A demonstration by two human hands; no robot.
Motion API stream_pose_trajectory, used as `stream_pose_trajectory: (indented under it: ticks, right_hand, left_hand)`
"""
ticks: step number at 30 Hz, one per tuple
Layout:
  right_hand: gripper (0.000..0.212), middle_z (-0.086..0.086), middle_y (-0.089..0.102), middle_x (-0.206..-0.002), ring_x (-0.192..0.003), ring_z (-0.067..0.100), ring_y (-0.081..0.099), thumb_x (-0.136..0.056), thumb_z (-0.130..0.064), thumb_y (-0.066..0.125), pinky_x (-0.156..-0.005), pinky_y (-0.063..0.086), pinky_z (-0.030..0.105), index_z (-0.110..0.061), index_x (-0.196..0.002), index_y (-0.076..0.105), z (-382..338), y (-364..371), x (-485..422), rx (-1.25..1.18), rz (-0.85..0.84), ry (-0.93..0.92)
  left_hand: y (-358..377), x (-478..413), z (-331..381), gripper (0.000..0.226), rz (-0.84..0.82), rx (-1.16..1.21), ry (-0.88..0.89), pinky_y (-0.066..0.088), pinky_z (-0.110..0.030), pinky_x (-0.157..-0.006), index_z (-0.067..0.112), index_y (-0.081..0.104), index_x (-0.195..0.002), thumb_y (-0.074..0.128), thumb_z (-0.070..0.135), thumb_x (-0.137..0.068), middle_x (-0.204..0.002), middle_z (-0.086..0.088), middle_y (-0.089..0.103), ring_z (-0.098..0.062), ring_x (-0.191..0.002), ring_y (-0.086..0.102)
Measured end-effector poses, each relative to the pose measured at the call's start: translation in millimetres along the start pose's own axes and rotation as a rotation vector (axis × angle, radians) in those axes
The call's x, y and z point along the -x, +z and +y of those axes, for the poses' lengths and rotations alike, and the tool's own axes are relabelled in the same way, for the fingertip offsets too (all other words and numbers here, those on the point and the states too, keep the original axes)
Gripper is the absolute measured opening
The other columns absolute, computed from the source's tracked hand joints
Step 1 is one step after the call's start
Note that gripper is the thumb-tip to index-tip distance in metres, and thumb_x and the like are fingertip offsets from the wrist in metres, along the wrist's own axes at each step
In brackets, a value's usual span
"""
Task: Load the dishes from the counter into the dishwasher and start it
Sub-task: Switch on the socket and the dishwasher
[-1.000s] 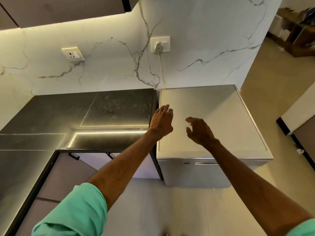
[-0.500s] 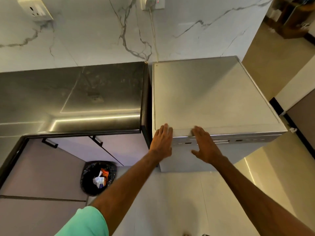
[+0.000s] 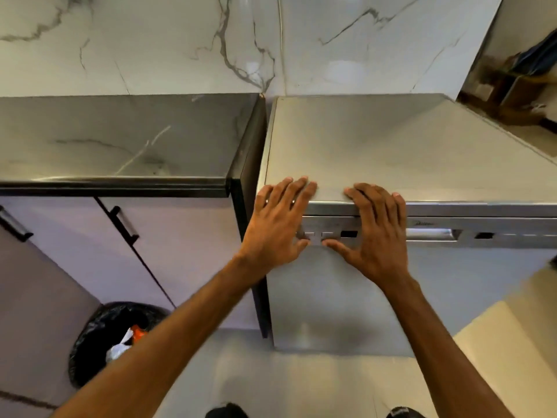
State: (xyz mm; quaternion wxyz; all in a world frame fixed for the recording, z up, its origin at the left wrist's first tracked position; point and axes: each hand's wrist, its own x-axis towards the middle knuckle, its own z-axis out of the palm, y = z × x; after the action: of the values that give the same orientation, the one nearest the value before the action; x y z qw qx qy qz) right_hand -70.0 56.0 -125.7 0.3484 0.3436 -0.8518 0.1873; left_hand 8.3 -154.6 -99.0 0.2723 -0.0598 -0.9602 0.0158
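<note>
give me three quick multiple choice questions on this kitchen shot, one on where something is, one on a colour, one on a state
1. Where is the bin?
A. on the floor, left of the dishwasher
B. on a shelf
C. in a sink

2. What colour is the counter?
A. white
B. dark grey
C. red

3. How is the dishwasher door?
A. wide open
B. half open
C. shut

Answers:
1 A: it stands on the floor in front of the cupboards.
2 B: its top is dark with pale veins.
3 C: the door sits flush under the top edge, where the left hand and right hand lay their fingers.
</note>
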Motion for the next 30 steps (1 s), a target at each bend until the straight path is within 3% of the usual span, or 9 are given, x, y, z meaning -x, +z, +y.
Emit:
stream_pose_trajectory:
  ticks: [5, 9, 16, 23, 27, 30]
  right_hand:
    - [0.101, 0.012, 0.041, -0.151, -0.146, 0.032, 0.034, -0.072, -0.069, 0.075, -0.123, 0.016, 0.054, -0.009, -0.147, 0.042, -0.7, 13.2, 11.3, -0.020, 0.179, -0.028]
    - [0.104, 0.014, 0.040, -0.151, -0.145, 0.032, 0.032, -0.072, -0.073, 0.071, -0.125, 0.011, 0.046, -0.011, -0.149, 0.039, -1.5, 24.8, 25.8, 0.019, 0.298, -0.046]
    - [0.108, 0.011, 0.037, -0.152, -0.145, 0.029, 0.030, -0.065, -0.069, 0.077, -0.123, 0.017, 0.047, -0.014, -0.149, 0.036, -14.7, 19.3, 28.6, 0.061, 0.257, 0.038]
    - [0.109, 0.007, 0.034, -0.156, -0.150, 0.027, 0.025, -0.068, -0.068, 0.078, -0.124, 0.016, 0.052, -0.017, -0.152, 0.030, -8.2, 27.8, 28.8, -0.033, 0.283, 0.009]
    - [0.109, 0.007, 0.033, -0.158, -0.151, 0.027, 0.023, -0.069, -0.064, 0.080, -0.125, 0.014, 0.052, -0.016, -0.153, 0.030, -11.3, 25.1, 29.8, -0.044, 0.265, 0.031]
    - [0.111, 0.008, 0.030, -0.160, -0.152, 0.028, 0.020, -0.069, -0.059, 0.084, -0.125, 0.015, 0.053, -0.016, -0.155, 0.028, -15.2, 25.0, 30.1, -0.023, 0.259, 0.057]
  left_hand:
    - [11.4, 7.3, -4.1, 0.103, 0.195, -0.057, 0.072, 0.017, -0.041, -0.118, 0.019, 0.032, -0.151, 0.069, 0.062, -0.065, -0.149, -0.004, 0.038, -0.024, -0.137, 0.035]
    - [22.5, 14.9, -9.2, 0.100, 0.317, -0.114, 0.114, 0.026, -0.042, -0.116, 0.019, 0.037, -0.146, 0.071, 0.063, -0.062, -0.143, -0.005, 0.044, -0.025, -0.131, 0.041]
    - [15.8, 21.3, -0.3, 0.102, 0.279, -0.125, 0.098, 0.027, -0.044, -0.115, 0.015, 0.036, -0.146, 0.070, 0.060, -0.061, -0.141, -0.008, 0.045, -0.027, -0.128, 0.043]
    - [32.6, 31.0, -23.4, 0.107, 0.376, -0.125, 0.070, 0.019, -0.051, -0.118, 0.029, 0.028, -0.154, 0.059, 0.079, -0.065, -0.151, -0.001, 0.034, -0.023, -0.142, 0.028]
    - [31.3, 33.7, -32.9, 0.106, 0.372, -0.018, 0.100, 0.036, -0.043, -0.114, 0.026, 0.030, -0.154, 0.068, 0.072, -0.067, -0.150, -0.004, 0.035, -0.025, -0.140, 0.030]
    - [26.2, 36.2, -35.3, 0.103, 0.365, 0.031, 0.112, 0.051, -0.038, -0.096, 0.027, 0.028, -0.155, 0.073, 0.062, -0.069, -0.150, -0.001, 0.033, -0.022, -0.140, 0.028]
